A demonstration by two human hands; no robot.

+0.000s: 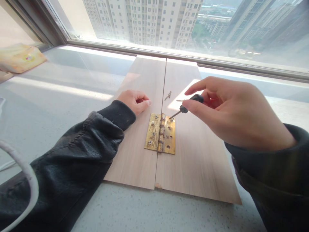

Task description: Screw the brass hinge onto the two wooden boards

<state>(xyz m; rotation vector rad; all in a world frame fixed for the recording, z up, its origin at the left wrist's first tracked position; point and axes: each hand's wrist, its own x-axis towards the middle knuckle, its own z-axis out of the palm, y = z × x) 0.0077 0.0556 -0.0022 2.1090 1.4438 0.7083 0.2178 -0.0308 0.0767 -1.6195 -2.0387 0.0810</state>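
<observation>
Worktop: pale, speckled, carrying both boards below the window.

Left board: flat, its inner edge along the seam.

Left hand: yours, loosely curled on the left board above the hinge; no object shows in it, and you cannot be sure from here that it is empty. Best used pressing the board down so the seam does not creep.

Hinge: brass, worn, laid open with its barrel along the seam. Left leaf: four cross-head screws in place; the lower one seems to stand a little proud, so check its seating. Right leaf: holes visible, with what may be a screw head in the upper corner.

Loose screws: a small cluster on the right board, above the hinge; mind your sleeve near them.

Screwdriver: black handle, shaft slanting down to the right leaf's upper corner. For a clean drive, you would do well to raise it upright, seat the tip fully and press as you turn.

Right hand: yours, gripping the screwdriver; a thin metal piece, possibly a screw, shows by the thumb.

Right board: flat, sunlit near the top.
</observation>
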